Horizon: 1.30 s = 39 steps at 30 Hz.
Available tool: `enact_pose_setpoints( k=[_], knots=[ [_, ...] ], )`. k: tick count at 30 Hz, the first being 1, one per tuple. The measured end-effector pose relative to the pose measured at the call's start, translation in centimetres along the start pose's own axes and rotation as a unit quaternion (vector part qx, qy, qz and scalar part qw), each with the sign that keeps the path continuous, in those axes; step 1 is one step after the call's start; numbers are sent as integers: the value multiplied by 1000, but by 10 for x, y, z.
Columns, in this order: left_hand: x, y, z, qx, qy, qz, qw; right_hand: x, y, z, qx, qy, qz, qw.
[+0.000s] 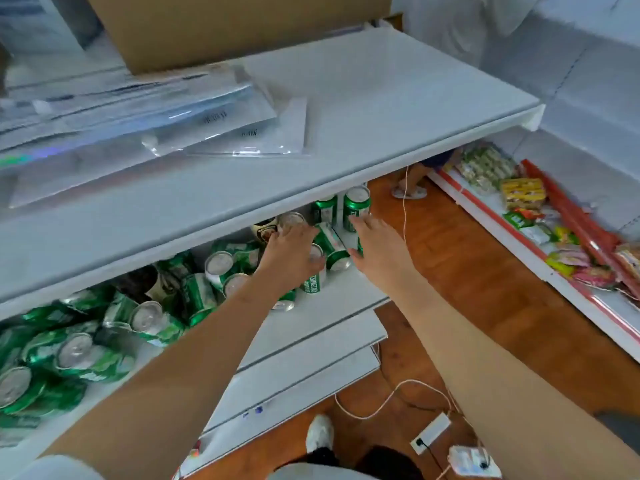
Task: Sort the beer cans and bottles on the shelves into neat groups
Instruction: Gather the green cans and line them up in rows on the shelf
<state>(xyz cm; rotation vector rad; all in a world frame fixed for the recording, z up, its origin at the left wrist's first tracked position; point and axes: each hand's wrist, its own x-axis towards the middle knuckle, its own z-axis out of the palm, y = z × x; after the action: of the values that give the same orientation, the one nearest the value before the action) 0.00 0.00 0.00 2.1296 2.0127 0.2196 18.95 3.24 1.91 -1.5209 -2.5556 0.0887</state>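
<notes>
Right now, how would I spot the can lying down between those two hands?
Look under the white top shelf, at the right end of the can shelf. Between the left hand and right hand lies a green can, tipped on its side while neighbours behind stand upright.

Beer cans: glossy green metal, dull silver lids. Shelves: smooth white, matt sheen, look like painted metal. Cardboard box: matt brown. Plastic sleeves: clear, shiny, over paper. Floor: polished orange-brown wood look. Snack packets: glossy wrappers.
</notes>
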Motion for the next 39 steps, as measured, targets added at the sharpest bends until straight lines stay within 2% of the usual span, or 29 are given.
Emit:
enact_pose_setpoints(
  k=[3, 5, 8, 13, 18, 25, 31, 36, 39],
  knots=[
    [2, -1, 14, 17, -30, -10, 999, 48, 2, 14, -69, -98, -91, 989],
    [-3, -4, 27, -1, -19, -24, 1000, 73, -1, 28, -113, -157, -150, 970],
    [-11, -5, 39, -17, 11, -29, 999, 88, -5, 45, -155, -214, -189, 946],
    [-23, 9, 47, -17, 80, -74, 994, 101, -9, 49, -143, -244, -223, 933],
    [-34, 31, 58, -12, 161, -127, 979, 117, 16, 45, -105, -272, -263, 919],
    [-31, 53, 65, -16, 158, -187, 969, 128, 41, 27, -28, -289, -248, 924],
    [-34, 62, 72, -102, 169, -244, 949, 128, 40, 26, 48, -258, -129, 956],
    [-35, 62, 68, -184, 190, -304, 915, 124, 46, 34, 131, -279, -60, 949],
    [-30, 61, 66, -185, 168, -340, 907, 117, 44, 26, 83, -237, -67, 966]
  ],
)
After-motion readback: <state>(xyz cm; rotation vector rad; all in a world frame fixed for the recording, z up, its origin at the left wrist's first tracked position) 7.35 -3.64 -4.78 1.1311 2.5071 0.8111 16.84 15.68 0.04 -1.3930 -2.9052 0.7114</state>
